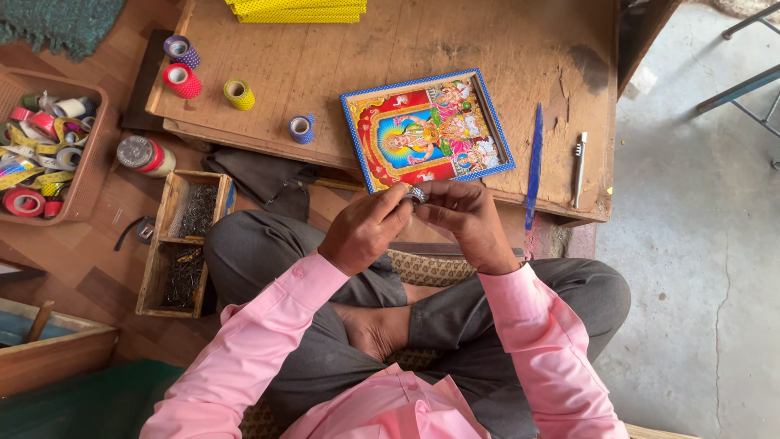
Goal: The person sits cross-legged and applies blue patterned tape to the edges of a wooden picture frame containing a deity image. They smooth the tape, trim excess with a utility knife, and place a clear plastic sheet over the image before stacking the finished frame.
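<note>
From the head view, your left hand (363,230) and right hand (467,221) meet above your lap, both grips pinched together on a small tape roll (417,194), just in front of the framed picture (427,128) lying on the wooden surface (325,57).

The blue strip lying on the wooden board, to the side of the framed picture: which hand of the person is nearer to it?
The right hand. It is beside the blue strip's lower end, a little apart. The left hand is farther, beyond the right hand.
</note>
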Tool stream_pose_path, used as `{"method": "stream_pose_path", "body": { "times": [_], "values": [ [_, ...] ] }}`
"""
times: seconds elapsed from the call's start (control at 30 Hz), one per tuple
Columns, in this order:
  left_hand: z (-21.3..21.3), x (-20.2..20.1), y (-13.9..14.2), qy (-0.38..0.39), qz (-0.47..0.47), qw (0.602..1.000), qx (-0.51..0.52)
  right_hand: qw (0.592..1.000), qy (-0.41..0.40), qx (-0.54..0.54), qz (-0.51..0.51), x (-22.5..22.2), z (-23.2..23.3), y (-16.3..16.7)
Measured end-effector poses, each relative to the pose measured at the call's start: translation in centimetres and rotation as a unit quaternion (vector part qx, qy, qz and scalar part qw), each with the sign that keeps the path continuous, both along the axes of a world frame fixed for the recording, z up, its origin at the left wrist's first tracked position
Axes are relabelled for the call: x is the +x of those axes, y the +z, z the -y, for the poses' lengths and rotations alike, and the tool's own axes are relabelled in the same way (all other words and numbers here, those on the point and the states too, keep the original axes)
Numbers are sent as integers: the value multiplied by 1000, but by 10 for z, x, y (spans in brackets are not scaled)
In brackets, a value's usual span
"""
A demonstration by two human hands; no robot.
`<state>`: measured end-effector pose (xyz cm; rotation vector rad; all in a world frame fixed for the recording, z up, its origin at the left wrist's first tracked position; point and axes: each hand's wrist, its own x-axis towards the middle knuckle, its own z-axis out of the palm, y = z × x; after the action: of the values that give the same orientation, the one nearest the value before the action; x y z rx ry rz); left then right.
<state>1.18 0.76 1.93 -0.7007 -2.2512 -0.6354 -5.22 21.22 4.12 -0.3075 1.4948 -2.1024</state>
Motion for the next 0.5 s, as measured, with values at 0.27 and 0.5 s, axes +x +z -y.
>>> {"method": "stream_pose_path", "body": {
  "times": [0.27,0.5],
  "values": [
    [-4,7,-15,-17,92,992,79,998,-58,18,-28,12,-4,-37],
    [-8,18,-34,-92,246,945,195,986,-1,134,-99,8,-27,-67]
  ]
}}
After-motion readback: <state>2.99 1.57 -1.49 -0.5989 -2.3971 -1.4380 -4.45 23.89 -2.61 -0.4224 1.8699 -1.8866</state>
